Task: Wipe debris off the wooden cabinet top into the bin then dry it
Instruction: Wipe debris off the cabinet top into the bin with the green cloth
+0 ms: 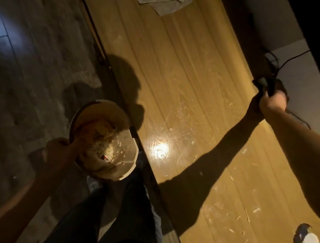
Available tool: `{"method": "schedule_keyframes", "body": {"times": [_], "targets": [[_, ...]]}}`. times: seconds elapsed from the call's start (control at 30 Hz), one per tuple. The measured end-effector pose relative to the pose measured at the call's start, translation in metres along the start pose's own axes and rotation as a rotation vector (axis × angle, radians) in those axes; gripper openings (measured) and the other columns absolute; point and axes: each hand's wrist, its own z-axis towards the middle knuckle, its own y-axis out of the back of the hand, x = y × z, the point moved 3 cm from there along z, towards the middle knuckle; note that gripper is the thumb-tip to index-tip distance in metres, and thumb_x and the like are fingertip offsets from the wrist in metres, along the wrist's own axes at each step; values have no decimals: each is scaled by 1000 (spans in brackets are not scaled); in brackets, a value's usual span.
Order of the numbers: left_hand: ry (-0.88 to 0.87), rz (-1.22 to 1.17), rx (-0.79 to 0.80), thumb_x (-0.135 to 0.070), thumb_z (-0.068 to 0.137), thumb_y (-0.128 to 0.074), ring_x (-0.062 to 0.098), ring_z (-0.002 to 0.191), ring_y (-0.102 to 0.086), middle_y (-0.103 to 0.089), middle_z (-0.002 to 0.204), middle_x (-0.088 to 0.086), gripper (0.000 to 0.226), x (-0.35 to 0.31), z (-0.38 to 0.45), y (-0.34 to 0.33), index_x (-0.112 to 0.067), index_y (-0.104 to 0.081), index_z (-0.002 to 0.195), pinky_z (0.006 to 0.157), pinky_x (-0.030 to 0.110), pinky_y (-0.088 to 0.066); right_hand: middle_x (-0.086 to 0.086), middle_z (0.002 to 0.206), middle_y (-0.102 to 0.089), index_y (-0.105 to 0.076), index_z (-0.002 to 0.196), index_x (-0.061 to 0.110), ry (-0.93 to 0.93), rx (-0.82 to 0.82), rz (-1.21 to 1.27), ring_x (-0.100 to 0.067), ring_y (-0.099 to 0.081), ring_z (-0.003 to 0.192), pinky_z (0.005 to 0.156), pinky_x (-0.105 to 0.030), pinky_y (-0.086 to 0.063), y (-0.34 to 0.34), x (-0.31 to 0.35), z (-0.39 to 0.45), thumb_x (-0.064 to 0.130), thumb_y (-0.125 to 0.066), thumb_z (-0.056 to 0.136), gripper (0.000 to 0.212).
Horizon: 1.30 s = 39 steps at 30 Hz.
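Lower left of frame, the left hand (57, 151) has its fingers curled over the rim of the bin (103, 139), held just off the cabinet top (187, 85) edge. Debris (243, 216) sits lower right. Up at right, the right hand (272, 103) grips a dark cloth (265, 85). A fast sweep could flick bits past the bin. No readable labels anywhere.

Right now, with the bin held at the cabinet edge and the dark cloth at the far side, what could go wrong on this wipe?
1. The bin, gripped by the left hand, sits only beside part of the edge; scraps nearer the person may fall onto the floor.
2. The right hand grips the dark cloth close to a cable, so it might snag.
3. The wet patch may smear fine debris.
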Motion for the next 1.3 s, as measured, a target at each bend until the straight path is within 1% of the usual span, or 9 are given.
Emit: {"method": "schedule_keyframes", "body": {"times": [0.13, 0.23, 0.47, 0.57, 0.63, 0.8, 0.97, 1.1, 1.3], "targets": [[46, 54, 48, -71, 54, -63, 34, 63, -63, -60, 60, 15, 59, -5, -7, 0, -12, -59, 62, 67, 52, -56, -5, 148, -54, -46, 149, 29, 159, -46, 55, -27, -47, 140, 118, -39, -35, -15, 7, -24, 26, -48, 104, 45], [53, 39, 47, -71, 53, -60, 31, 61, -63, -62, 59, 13, 60, -7, -17, 0, -12, -62, 62, 59, 39, -53, 1, 153, -50, -47, 143, 41, 297, 12, 50, -24, -45, 141, 122, -44, -29, -26, 19, -60, 25, -47, 101, 45], [53, 71, 90, -64, 73, -62, 10, 41, -53, -57, 41, -3, 49, -2, -29, 1, -16, -64, 63, 42, 19, -35, -3, 158, -45, -51, 144, 24, 512, 100, 28, -28, -38, 146, 122, -58, -28, -67, 41, -149, 26, -48, 101, 43], [80, 35, 62, -52, 74, -75, 29, 65, -66, -69, 67, 8, 41, -3, -23, -4, -11, -70, 73, 61, 30, -51, -6, 150, -53, -55, 142, 19, 559, 134, 73, -31, -43, 142, 119, -58, -32, -85, 53, -188, 21, -50, 101, 41], [73, 16, 33, -47, 74, -81, 29, 75, -62, -63, 71, 10, 39, -5, -21, -5, -11, -67, 71, 70, 36, -47, -6, 148, -55, -57, 141, 19, 595, 145, 99, -30, -44, 142, 119, -57, -32, -98, 61, -220, 18, -51, 100, 42], [33, 7, 24, -46, 74, -81, 19, 56, -53, -49, 55, -5, 39, -13, -27, 1, -19, -59, 58, 52, 27, -33, 1, 153, -53, -58, 140, 25, 661, 191, 115, -21, -34, 150, 126, -38, -9, -144, 83, -313, 8, -56, 95, 49], [-7, -34, 130, -38, 77, -82, 13, 59, -55, -58, 63, 1, 33, -17, -35, 13, -11, -63, 70, 49, 25, -35, 1, 149, -57, -60, 137, 22, 772, 314, 100, -21, -40, 147, 126, -36, -17, -183, 97, -391, -1, -58, 91, 52], [-11, -51, 130, -30, 80, -82, 15, 57, -53, -57, 63, 6, 34, -16, -46, 20, 0, -67, 76, 50, 26, -35, -2, 146, -58, -58, 138, 24, 671, 565, 125, -24, -47, 141, 120, -37, -34, -211, 78, -437, -5, -52, 95, 52], [-4, -73, 198, -22, 83, -79, 22, 67, -62, -64, 76, 9, 27, -2, -53, 27, 2, -71, 91, 49, 25, -39, -3, 140, -62, -58, 139, 22, 512, 540, 259, -18, -53, 129, 107, -16, -32, -209, 52, -455, 0, -52, 100, 46]]}}
